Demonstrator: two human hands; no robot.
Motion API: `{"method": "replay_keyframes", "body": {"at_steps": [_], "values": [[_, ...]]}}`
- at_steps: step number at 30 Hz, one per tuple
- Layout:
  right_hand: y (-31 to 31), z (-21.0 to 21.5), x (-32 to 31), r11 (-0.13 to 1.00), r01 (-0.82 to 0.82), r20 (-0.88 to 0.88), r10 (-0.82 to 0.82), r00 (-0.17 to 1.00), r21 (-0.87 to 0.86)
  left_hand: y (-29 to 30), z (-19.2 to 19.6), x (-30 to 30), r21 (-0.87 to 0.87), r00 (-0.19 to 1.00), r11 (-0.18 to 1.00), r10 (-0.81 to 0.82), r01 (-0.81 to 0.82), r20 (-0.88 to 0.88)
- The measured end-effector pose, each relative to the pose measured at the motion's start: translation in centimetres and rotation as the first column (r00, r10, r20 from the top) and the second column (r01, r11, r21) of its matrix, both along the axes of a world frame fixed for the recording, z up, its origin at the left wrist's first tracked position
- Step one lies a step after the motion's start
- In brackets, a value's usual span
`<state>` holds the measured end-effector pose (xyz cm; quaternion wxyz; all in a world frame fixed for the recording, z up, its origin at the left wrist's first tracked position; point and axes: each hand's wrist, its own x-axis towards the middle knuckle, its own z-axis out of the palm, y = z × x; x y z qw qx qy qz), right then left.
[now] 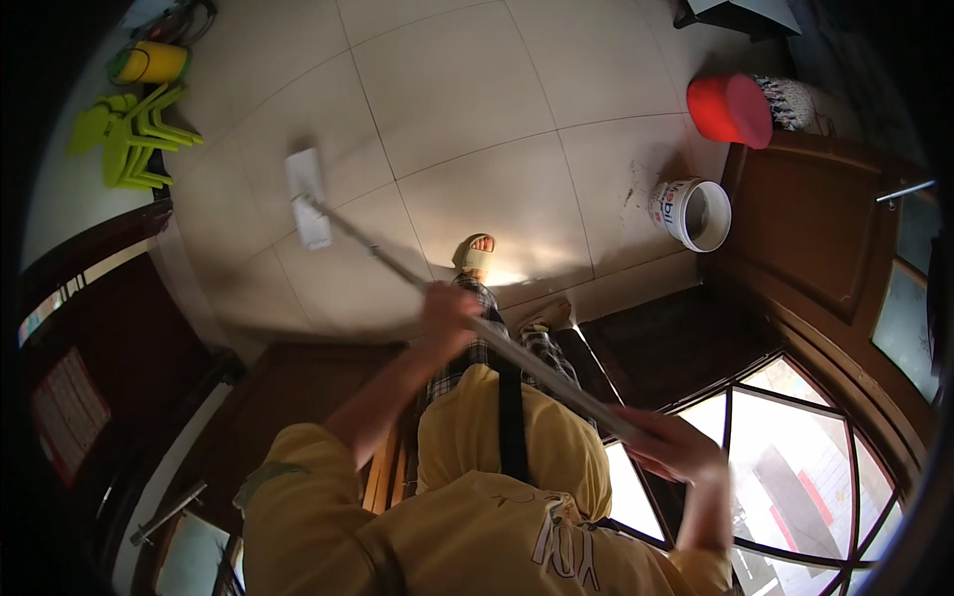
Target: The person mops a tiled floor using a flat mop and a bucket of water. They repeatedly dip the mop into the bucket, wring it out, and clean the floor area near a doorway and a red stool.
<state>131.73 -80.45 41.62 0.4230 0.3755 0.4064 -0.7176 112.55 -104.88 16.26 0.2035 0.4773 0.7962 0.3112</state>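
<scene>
A flat mop point(397, 266) with a long grey pole slants across the view from lower right to upper left. Its white rectangular head point(310, 221) lies on the tiled floor ahead and to the left. My left hand point(449, 316) is wrapped round the middle of the pole. Farther up the pole, toward its near end, my right hand point(676, 443) is closed round it by my right side; this hand is slightly blurred. Both hands are well apart on the same pole.
A white bucket point(708, 217) stands on the right by a brown wooden door point(805, 204), with a red stool point(730, 109) beyond. Green plastic chairs point(134, 139) and a yellow container point(154, 63) are at the far left. My sandalled foot point(478, 256) is on the pale tiles point(467, 119).
</scene>
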Motion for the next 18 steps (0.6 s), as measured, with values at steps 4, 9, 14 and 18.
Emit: {"method": "replay_keyframes", "body": {"at_steps": [4, 9, 14, 18], "values": [[-8.0, -7.9, -7.4, 0.975, -0.214, -0.209, 0.222, 0.952, 0.063, -11.4, -5.1, -4.3, -0.194, 0.982, 0.963, 0.185, -0.188, -0.034], [-13.4, -17.3, -1.0, 0.958, -0.169, -0.556, 0.274, 0.785, 0.233, -17.2, -11.5, 1.2, -0.601, 0.984, 0.780, 0.120, -0.177, -0.134], [0.8, -12.3, 6.4, 0.870, -0.384, -0.259, 0.465, 0.847, 0.309, -5.1, -15.7, 11.8, -0.404, 0.973, 0.886, 0.189, -0.228, -0.134], [14.1, -4.3, 17.1, 0.883, -0.353, 0.094, 0.341, 0.935, 0.308, 13.3, -15.9, 26.2, -0.199, 0.809, 0.908, 0.419, -0.369, 0.413]]}}
